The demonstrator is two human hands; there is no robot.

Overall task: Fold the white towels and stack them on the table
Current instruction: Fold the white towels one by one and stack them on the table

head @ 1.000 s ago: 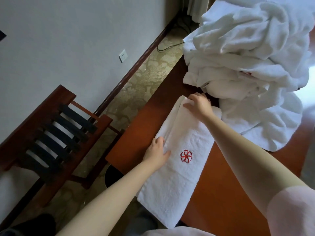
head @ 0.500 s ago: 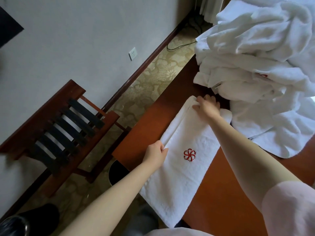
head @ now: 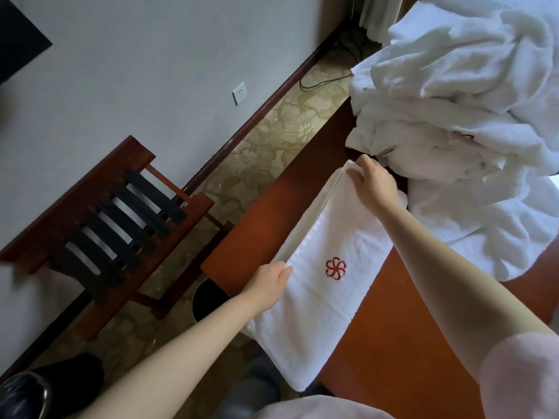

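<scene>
Head view shows me a white terry towel [head: 317, 313], already doubled into a long strip. It lies on the reddish-brown wooden counter [head: 393, 343] with its red pinwheel emblem [head: 335, 268] facing up. Its long axis runs from about 7 o'clock, nearest me, to about 1 o'clock. The far short end stops just beside the loose heap of unfolded white towels [head: 453, 116] at 1 to 2 o'clock. The near end appears to hang past the counter's edge toward me.

My left hand [head: 267, 282] sits at the strip's long edge on the 9 o'clock side, about midway along. The thumb lies on top and the fingers curl under the layers, so it pinches that edge. My right hand [head: 375, 186] is at the far end, fingers curled round the corner on the same side.

I judge both hands work one edge so the stacked layers line up flush before the next fold. Holding at two spots keeps the soft cloth from skewing. The strip lies clear of the heap, probably so loose fabric does not get caught in it.

Off the counter at 9 o'clock stands a dark wooden luggage rack with black straps [head: 115, 213]. A round black bin [head: 208, 297] sits on the patterned carpet below the counter's corner.
</scene>
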